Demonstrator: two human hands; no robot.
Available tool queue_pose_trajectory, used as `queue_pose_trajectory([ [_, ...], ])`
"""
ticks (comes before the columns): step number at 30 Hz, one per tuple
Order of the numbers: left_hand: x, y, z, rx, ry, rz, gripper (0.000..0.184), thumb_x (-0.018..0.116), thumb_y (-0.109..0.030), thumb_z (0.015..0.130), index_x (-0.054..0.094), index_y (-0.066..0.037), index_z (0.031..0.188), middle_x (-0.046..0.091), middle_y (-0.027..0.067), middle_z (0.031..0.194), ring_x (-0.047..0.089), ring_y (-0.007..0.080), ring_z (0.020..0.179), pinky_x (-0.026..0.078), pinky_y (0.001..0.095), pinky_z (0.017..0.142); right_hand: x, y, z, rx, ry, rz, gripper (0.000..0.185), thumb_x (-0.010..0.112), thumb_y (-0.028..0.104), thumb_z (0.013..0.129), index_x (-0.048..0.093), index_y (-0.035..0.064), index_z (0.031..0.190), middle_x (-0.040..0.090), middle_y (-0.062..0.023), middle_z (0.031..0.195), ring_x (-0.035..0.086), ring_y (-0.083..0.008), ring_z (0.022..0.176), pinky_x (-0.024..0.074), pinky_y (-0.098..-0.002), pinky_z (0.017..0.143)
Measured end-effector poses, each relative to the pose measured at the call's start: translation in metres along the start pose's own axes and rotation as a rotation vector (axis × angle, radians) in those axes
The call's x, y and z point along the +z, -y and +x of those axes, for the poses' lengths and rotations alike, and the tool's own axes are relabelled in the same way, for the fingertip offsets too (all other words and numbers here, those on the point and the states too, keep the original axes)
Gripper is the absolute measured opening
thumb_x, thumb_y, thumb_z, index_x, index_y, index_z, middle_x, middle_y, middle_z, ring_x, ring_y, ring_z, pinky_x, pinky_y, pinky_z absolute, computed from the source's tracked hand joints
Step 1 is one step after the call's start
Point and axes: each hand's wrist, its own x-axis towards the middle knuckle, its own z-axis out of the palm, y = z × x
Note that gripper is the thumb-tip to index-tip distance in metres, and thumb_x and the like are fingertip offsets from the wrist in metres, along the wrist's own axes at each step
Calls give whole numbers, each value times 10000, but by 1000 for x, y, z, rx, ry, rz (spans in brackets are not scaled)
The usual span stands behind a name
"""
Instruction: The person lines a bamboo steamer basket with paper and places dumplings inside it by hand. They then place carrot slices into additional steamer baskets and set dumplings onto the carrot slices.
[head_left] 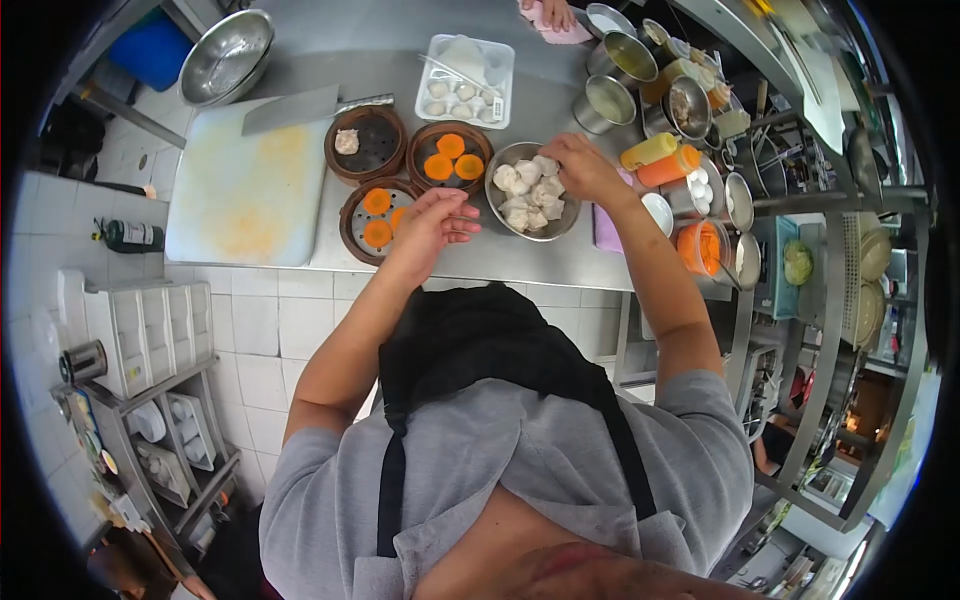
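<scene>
My right hand (588,168) is at the upper right rim of a steel bowl (535,237) of pale dumplings (528,190). Its fingers are curled together beside the dumplings, and what they pinch, if anything, is hidden. My left hand (432,232) hovers by the bowl's left side, fingers loosely apart and holding nothing. It partly covers a round steamer basket (349,232) with orange carrot slices (377,202). Behind it, a second steamer basket (487,147) holds three carrot slices (450,147). A third basket (333,170) contains a single dumpling (347,141).
A cleaver (292,110) lies across a white cutting board (240,200) at left. Farther back are a plastic tray (430,75) and an empty steel bowl (228,58). Squeeze bottles (650,151) and pots (603,104) crowd the right. Another person's hand (553,13) holds a pink cloth (560,34).
</scene>
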Motion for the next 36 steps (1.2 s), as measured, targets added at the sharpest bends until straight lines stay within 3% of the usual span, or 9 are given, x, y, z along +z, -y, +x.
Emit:
queue_pose_trajectory([
  [4, 15, 17, 1, -23, 33, 32, 237, 605, -264, 1029, 624, -68, 1162, 715, 91, 1042, 708, 192, 901, 543, 327, 804, -1, -3, 6, -89, 127, -236, 560, 648, 4, 818, 653, 206, 1340, 536, -140, 1365, 517, -321, 1296, 433, -420, 1083],
  [7, 21, 27, -3, -37, 15, 50, 230, 602, -255, 1030, 625, -66, 1158, 715, 93, 1042, 707, 190, 899, 543, 328, 805, 1, -6, 24, -22, 359, -240, 563, 654, 26, 836, 623, 222, 1363, 531, -138, 1339, 532, -321, 1287, 448, -427, 1058],
  [11, 23, 33, -11, -31, -38, 75, 244, 548, -216, 1056, 595, -26, 1202, 700, 128, 1067, 702, 226, 938, 552, 353, 832, 2, -10, 30, -19, 387, -228, 504, 651, 31, 845, 630, 197, 1321, 547, -137, 1288, 558, -324, 1244, 457, -432, 1036],
  [17, 14, 42, -23, 29, -91, 41, 277, 541, -249, 1058, 585, -25, 1216, 703, 136, 1079, 704, 228, 940, 549, 362, 846, -8, -10, -15, -169, -27, -59, 381, 681, 43, 822, 611, 109, 1190, 573, -132, 1211, 615, -354, 1079, 509, -452, 933],
  [19, 20, 42, -21, 18, -103, 42, 334, 525, -319, 1066, 584, -32, 1226, 705, 143, 1085, 706, 238, 942, 549, 365, 850, -11, 0, -25, -53, -222, 397, 428, 752, 71, 782, 595, 79, 1181, 596, -134, 1200, 627, -341, 1046, 523, -415, 917],
  [22, 40, 38, -19, -62, -54, -99, 471, 472, -474, 1072, 587, -51, 1247, 709, 154, 1094, 707, 261, 955, 549, 372, 862, -6, 55, -33, 146, -235, 889, 462, 805, 100, 782, 597, 51, 1192, 637, -141, 1211, 640, -307, 1080, 513, -382, 955],
  [27, 76, 17, -9, -145, -26, -487, 697, 342, -706, 1035, 622, -93, 1218, 716, 117, 1010, 707, 264, 878, 544, 396, 801, -24, 130, -45, -357, -374, 347, 451, 823, 106, 843, 624, 39, 1242, 687, -96, 1155, 650, -212, 1093, 520, -355, 949],
  [32, 33, 26, 16, 133, 214, -324, 695, 301, -695, 1052, 650, -100, 1143, 676, 73, 827, 631, 226, 656, 523, 382, 668, -13, 132, -58, -12, -317, 829, 531, 854, 149, 827, 626, 59, 1298, 640, -130, 1250, 633, -277, 1144, 515, -383, 929],
  [36, 49, 21, 9, 421, 137, -68, 638, 306, -659, 1071, 524, -106, 1305, 677, 105, 929, 639, 196, 814, 508, 323, 663, -28, 173, -49, -98, -297, 750, 537, 853, 169, 819, 627, 61, 1294, 628, -129, 1237, 618, -311, 1151, 513, -418, 935],
])
